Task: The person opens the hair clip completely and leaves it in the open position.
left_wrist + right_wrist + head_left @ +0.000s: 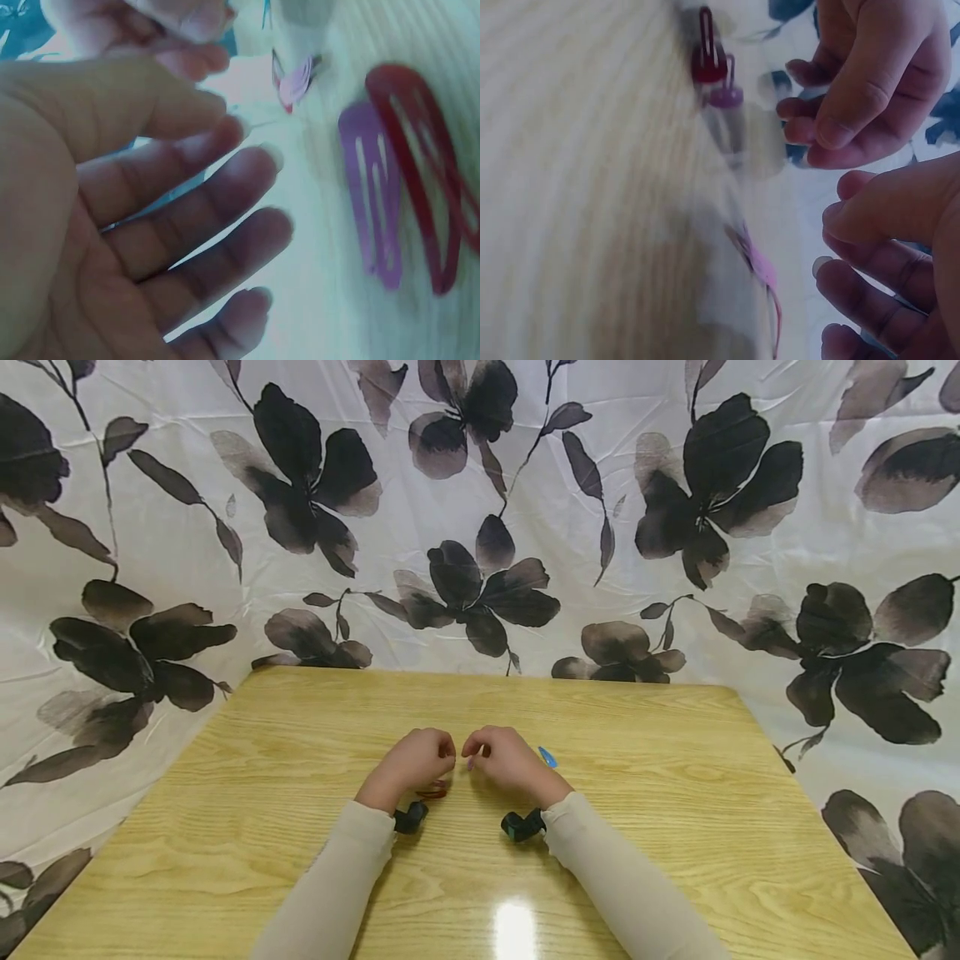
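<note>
My left hand [417, 758] hovers over the table with loosely bent fingers. In the left wrist view its thumb comes close to the index fingertip, and I see nothing held there. Beside it lie a red snap hair clip [401, 84] and a purple snap hair clip [358, 124], the red one partly overlapping the purple. Facing the left hand, my right hand [507, 762] is also relaxed, its thumb near the index finger and nothing visible between them. A pink hair clip [760, 264], seen edge-on in the right wrist view, lies on the table below the right fingers.
A blue hair clip [548, 757] lies just right of my right hand. The wooden table [637, 860] runs back to a floral cloth [465, 460] hanging behind it and along the sides. Black wrist cameras sit below both hands.
</note>
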`<state>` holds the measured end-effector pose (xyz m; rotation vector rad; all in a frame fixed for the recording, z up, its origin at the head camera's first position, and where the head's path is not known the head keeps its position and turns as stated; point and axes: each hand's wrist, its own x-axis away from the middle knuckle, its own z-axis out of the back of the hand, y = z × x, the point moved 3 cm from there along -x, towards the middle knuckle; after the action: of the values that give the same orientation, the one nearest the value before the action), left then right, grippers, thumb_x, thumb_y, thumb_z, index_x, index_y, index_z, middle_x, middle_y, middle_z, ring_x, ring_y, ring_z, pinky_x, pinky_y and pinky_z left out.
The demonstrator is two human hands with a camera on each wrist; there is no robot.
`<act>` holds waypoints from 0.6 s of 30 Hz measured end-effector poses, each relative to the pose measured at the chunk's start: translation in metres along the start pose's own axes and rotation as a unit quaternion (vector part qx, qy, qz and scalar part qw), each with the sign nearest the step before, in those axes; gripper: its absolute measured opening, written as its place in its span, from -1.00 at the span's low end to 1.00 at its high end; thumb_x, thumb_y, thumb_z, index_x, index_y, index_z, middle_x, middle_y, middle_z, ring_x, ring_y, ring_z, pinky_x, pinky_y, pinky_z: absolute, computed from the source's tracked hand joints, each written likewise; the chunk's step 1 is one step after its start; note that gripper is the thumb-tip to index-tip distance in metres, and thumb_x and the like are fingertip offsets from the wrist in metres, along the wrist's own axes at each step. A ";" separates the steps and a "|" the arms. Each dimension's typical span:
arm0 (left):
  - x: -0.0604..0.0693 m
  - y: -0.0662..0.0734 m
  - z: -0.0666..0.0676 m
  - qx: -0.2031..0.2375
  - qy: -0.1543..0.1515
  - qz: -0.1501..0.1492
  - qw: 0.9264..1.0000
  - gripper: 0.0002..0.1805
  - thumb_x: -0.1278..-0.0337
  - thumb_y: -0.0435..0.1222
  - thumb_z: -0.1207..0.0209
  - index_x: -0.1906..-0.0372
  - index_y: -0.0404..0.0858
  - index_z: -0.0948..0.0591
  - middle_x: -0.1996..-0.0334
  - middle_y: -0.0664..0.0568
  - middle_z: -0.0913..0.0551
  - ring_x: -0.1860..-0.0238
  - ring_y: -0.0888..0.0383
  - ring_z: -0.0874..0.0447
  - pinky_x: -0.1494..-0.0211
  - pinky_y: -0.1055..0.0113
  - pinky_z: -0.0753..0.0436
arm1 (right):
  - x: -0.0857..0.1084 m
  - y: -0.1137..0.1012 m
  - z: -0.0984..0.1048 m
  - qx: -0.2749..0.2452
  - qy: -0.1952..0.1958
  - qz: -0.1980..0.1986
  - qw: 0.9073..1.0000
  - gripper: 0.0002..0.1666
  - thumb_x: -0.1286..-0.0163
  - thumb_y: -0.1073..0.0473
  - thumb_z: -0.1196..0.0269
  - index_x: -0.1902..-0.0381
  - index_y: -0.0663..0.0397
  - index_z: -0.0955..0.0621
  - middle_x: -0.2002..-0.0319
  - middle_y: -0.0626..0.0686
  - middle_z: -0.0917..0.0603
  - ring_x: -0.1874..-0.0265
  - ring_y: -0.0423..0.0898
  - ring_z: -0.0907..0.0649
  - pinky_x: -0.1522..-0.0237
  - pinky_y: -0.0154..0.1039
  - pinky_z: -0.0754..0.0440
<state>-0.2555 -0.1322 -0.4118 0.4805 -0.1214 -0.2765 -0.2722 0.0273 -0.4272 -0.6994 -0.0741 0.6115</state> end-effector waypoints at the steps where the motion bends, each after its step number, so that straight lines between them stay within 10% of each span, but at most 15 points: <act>1: -0.001 0.001 -0.001 0.001 0.002 0.003 1.000 -0.86 -0.24 -0.30 -0.07 0.32 -0.17 -0.64 0.46 0.09 -0.62 0.51 0.19 -0.51 0.31 0.27 -0.52 | -0.001 0.001 0.001 0.001 0.000 0.000 1.000 -0.82 -0.37 0.30 -0.16 0.19 0.01 -0.69 0.18 -0.01 -0.68 0.36 -0.18 -0.54 0.30 -0.30 -0.51; 18: -0.016 0.013 -0.014 -0.026 0.050 0.041 0.998 -0.74 -0.19 -0.17 -0.23 0.57 -0.16 -0.57 0.61 0.09 -0.54 0.55 0.15 -0.44 0.32 0.22 -0.42 | -0.026 0.008 0.007 0.078 -0.006 0.014 0.997 -0.82 -0.24 0.37 -0.22 0.27 0.09 -0.72 0.26 0.02 -0.73 0.20 -0.08 -0.66 0.06 -0.18 -0.59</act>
<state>-0.2657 -0.1104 -0.4194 0.4353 -0.0355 -0.1735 -0.2995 0.0215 -0.4232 -0.5466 -0.0280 0.6414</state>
